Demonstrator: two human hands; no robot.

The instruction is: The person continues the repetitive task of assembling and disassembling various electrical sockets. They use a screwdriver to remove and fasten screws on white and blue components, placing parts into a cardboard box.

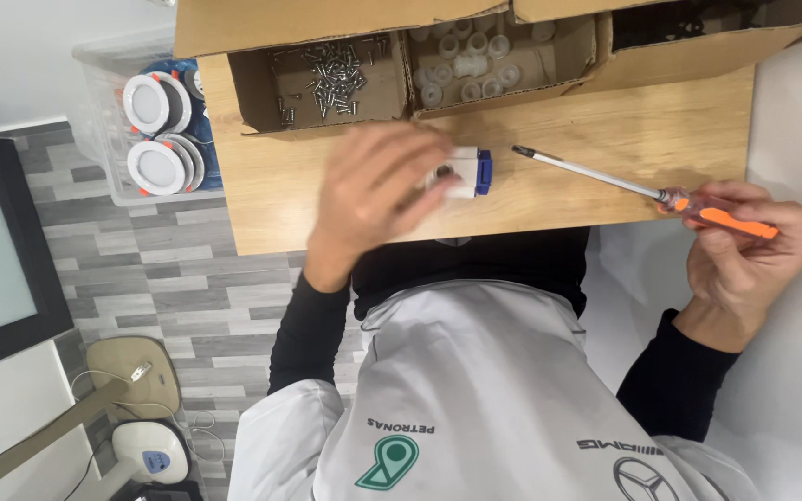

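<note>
Orange and clear plastic makes the handle of the screwdriver (647,190), which the right hand (744,250) holds at about 3 o'clock in the view. The fingers of this hand are closed around the handle, and the long metal shaft goes toward 10 o'clock, with its dark tip above the wooden tabletop (605,139), just beside a small part. This small white and blue part (468,173) sits near the centre of the view, a little toward 12 o'clock. The left hand (373,199) pinches it between the fingertips; the hand is blurred, so I cannot tell exactly which fingers touch it. The blue end of the part points toward 3 o'clock, to the screwdriver tip, but they are apart.

At 12 o'clock a cardboard box (234,79) stands on the far edge of the tabletop. One compartment of it holds many small metal screws (331,79), and the next compartment toward 1 o'clock holds white round plastic pieces (471,56). At 10 o'clock, beside the tabletop, a clear plastic bin (104,139) holds round white lamp fixtures (155,134) standing on edge. At 6 o'clock the person's light grey shirt (475,390) with dark sleeves fills the view. At 8 o'clock the grey wood-pattern floor (160,278) shows.
</note>
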